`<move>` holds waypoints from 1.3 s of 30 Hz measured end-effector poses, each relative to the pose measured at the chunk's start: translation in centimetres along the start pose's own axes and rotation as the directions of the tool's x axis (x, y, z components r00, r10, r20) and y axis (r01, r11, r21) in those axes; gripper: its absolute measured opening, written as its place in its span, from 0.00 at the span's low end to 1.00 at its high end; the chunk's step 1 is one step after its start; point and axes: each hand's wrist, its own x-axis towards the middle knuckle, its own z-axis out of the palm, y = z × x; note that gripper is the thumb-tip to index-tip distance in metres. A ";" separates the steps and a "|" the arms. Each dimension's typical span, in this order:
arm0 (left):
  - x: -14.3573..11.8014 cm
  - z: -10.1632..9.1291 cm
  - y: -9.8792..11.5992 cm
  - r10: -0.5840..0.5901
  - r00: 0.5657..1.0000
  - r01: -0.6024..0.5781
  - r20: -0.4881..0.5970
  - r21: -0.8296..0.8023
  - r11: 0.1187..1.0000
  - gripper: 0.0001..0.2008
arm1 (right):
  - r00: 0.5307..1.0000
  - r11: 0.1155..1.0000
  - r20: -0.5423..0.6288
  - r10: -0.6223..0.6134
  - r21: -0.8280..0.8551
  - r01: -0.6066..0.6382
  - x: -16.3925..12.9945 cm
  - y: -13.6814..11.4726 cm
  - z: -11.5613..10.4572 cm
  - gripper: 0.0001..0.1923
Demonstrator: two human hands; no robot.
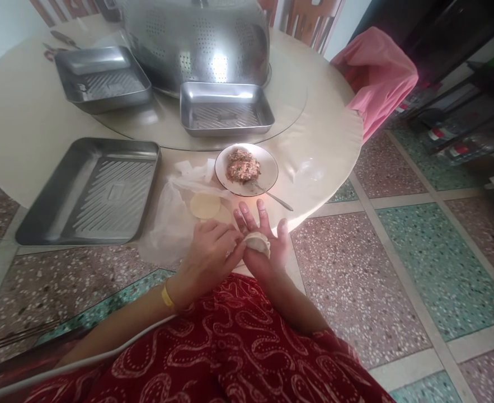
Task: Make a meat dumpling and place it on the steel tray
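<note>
A pale folded dumpling (pixel 257 244) is held between my two hands above my lap. My right hand (pixel 267 254) supports it near the thumb, with the other fingers spread out and dusted with flour. From the left, the bent fingers of my left hand (pixel 213 249) pinch its edge; part of their grip is hidden. Just beyond my left hand, round dough wrappers (pixel 205 206) lie on a clear plastic bag (pixel 169 224). Past my right fingertips stands a white plate (pixel 267 165) with minced filling (pixel 242 166). A metal spoon (pixel 278 198) leans on the plate's rim.
A large metal tray (pixel 83 190) overhangs the table's front edge at left. Two smaller metal trays, one left (pixel 104 84) and one centre (pixel 227 112), sit farther back before a big perforated steel pot (pixel 200 45). A pink cloth (pixel 381 73) drapes at right.
</note>
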 end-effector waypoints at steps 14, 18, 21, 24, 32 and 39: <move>-0.4 0.3 0.0 -0.037 0.997 0.039 0.072 -0.023 0.999 0.09 | 0.999 0.999 -0.005 -0.039 -0.018 0.039 0.1 0.0 -0.3 0.31; -0.6 0.2 -0.2 -0.061 0.995 0.061 0.079 0.013 0.998 0.10 | 0.999 0.999 0.001 -0.049 -0.020 0.049 0.1 0.0 -0.4 0.31; -0.7 0.7 -0.3 -0.055 0.995 0.054 0.086 0.018 0.998 0.12 | 0.999 0.999 0.007 -0.042 -0.014 0.042 0.1 0.1 -0.3 0.31; -0.7 0.9 -0.4 -0.047 0.996 0.046 0.071 0.021 0.999 0.13 | 0.999 0.999 0.015 -0.041 -0.017 0.041 0.1 0.2 -0.3 0.31; 0.3 -0.4 -0.6 -0.009 1.000 0.009 0.009 -0.015 1.000 0.07 | 1.000 1.000 -0.011 -0.019 -0.002 0.019 0.2 0.2 -0.1 0.30; 0.4 0.6 -0.3 0.017 1.000 -0.017 0.020 -0.002 1.000 0.10 | 1.000 1.000 0.007 0.009 -0.029 -0.009 0.1 0.4 -0.1 0.31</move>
